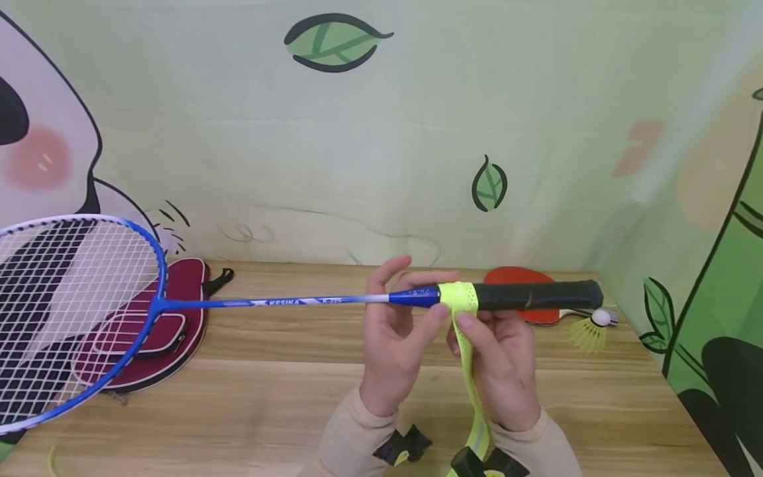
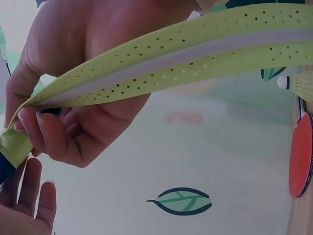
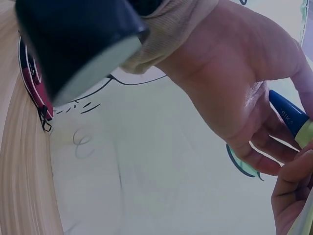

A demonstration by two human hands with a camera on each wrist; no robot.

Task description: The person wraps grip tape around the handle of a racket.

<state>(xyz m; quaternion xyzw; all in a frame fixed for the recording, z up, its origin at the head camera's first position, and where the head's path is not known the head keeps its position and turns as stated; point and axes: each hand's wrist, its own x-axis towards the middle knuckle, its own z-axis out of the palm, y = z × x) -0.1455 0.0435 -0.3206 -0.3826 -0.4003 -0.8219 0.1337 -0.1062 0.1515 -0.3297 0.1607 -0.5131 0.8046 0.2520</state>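
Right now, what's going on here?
A person holds a badminton racket above the table, with yellow tape wrapped round the black handle beside the blue cone. The left hand supports the racket at the cone; the right hand pinches the tape by the wrap, its loose length hanging down. Most of the handle shows no yellow. A red paddle, shuttlecock and maroon case lie behind.

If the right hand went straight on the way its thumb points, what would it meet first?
Most likely the yellow tape wound round the black handle: the right hand has its thumb tip up against it, apparently touching, though depth there is hard to judge.
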